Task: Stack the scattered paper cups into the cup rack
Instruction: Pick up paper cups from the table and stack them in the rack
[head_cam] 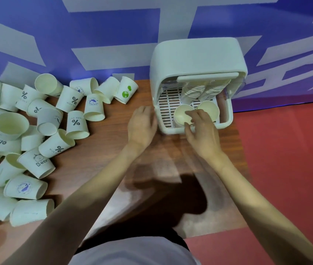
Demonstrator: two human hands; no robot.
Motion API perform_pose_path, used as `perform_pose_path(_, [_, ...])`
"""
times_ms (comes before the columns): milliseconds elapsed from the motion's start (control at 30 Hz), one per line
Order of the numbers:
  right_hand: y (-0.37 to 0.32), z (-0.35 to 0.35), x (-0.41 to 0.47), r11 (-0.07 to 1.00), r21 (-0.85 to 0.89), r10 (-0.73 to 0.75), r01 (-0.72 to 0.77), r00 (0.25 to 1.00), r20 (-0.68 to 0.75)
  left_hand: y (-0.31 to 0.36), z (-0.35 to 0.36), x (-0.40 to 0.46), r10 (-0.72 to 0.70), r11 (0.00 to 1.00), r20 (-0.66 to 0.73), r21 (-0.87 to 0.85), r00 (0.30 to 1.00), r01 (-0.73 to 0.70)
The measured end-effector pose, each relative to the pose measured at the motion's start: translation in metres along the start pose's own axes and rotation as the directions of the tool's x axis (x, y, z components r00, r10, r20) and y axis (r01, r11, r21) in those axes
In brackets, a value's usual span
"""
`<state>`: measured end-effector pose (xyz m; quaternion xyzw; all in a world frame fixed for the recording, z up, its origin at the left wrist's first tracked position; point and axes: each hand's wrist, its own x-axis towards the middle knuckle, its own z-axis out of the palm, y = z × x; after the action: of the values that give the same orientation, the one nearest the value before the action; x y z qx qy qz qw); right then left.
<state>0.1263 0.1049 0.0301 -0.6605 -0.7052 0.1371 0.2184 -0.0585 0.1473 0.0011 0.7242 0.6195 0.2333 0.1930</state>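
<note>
Here the right hand [201,129] reaches into the front of the cup rack [197,60], fingers curled round the rim of an upright paper cup [181,113] — thumb on the near side of the rim, fingertips over the far side, so it grips that cup. The left hand [142,125] is loosely open, fingers relaxed and holding nothing, resting just beside the rack's left front wall; contact with the wall cannot be told.

The rack is a pale box with its lid flipped up, standing on the wooden table [102,161]. Inside, on a slatted tray, the gripped cup stands front left, with a second open cup [209,109] just beside it on the right. Behind these, two nested stacks [201,90] sit toward the back, under the lid's handle bar.

The scattered cups [37,134] lie in a heap on the table's left side, well apart from both hands — most tipped over, some mouth-down, printed with percent signs, a bear, a whale and a green logo. Farther back rises a blue-and-white patterned wall [113,35].
</note>
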Motion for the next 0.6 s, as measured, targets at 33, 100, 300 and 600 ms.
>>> perform_pose_path(33, [-0.009,0.005,0.003,0.999,0.004,-0.036,0.036,0.999,0.031,-0.013,-0.006,-0.003,-0.03,0.999,-0.022,0.015,0.999,0.03])
perform_pose_path(100, [-0.028,0.018,0.01,0.998,0.032,-0.065,0.062,0.993,0.098,-0.041,-0.02,-0.008,-0.095,0.995,-0.059,0.033,0.994,0.097])
perform_pose_path(300, [-0.084,0.065,0.06,0.985,0.075,-0.169,0.156,0.957,0.235,-0.116,-0.064,-0.008,-0.249,0.955,-0.134,0.131,0.959,0.266])
perform_pose_path(600, [-0.103,0.115,0.159,0.994,-0.084,-0.04,0.063,0.968,0.249,-0.17,-0.086,0.01,-0.234,0.938,-0.055,0.25,0.971,0.24])
